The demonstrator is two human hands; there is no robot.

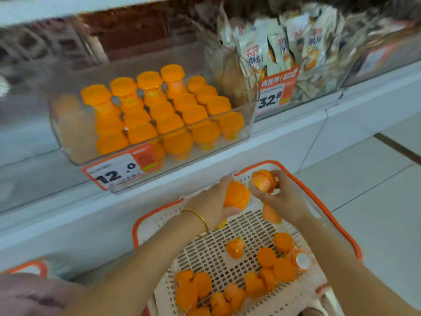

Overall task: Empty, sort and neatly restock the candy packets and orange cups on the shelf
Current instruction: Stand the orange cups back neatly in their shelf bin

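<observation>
Over the far end of a white basket with an orange rim [341,229], my left hand [211,201] grips an orange cup [237,196]. My right hand [282,197] holds two orange cups, one at the fingertips [264,180] and another under the palm [271,214]. Several loose orange cups [266,257] lie on the basket floor. On the shelf, a clear bin [68,142] holds several rows of orange cups [159,110], some stacked. To its right, a second clear bin holds candy packets [280,46].
Price tags reading 12.0 [120,168] and 32.8 [274,95] hang on the bin fronts. A white shelf ledge [227,165] runs in front of the bins. Tiled floor [376,190] lies to the right. Another orange-rimmed basket corner [32,267] shows at lower left.
</observation>
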